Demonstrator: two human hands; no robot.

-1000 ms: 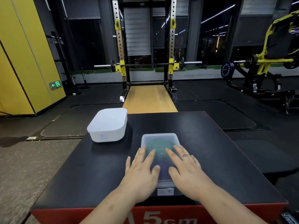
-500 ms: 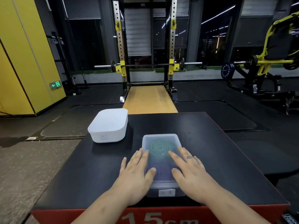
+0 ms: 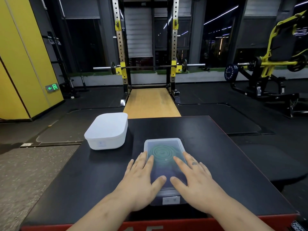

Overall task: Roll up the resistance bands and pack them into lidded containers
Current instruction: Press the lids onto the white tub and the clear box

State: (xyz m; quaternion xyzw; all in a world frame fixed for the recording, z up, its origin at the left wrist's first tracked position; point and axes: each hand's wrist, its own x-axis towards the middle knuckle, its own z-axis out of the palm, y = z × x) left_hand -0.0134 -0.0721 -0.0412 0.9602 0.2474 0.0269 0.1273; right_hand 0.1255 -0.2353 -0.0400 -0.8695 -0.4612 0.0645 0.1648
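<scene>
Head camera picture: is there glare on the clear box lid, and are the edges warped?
Head view: no strong glare on the frosted rectangular plastic container, and the coiled green resistance band shows through its lid. Head view: the light is dim, with the white lidded plastic box brightest. Head view: wide-angle bend tilts the yellow wall panel at the left.

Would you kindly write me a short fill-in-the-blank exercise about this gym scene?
1. The coiled resistance band inside the translucent rectangular plastic container is ____ in colour.
2. The left hand and right hand both rest flat on that container's ____.
3. The white rounded lidded box stands on the ____ side of the container.
Missing words: green; lid; left.
</scene>
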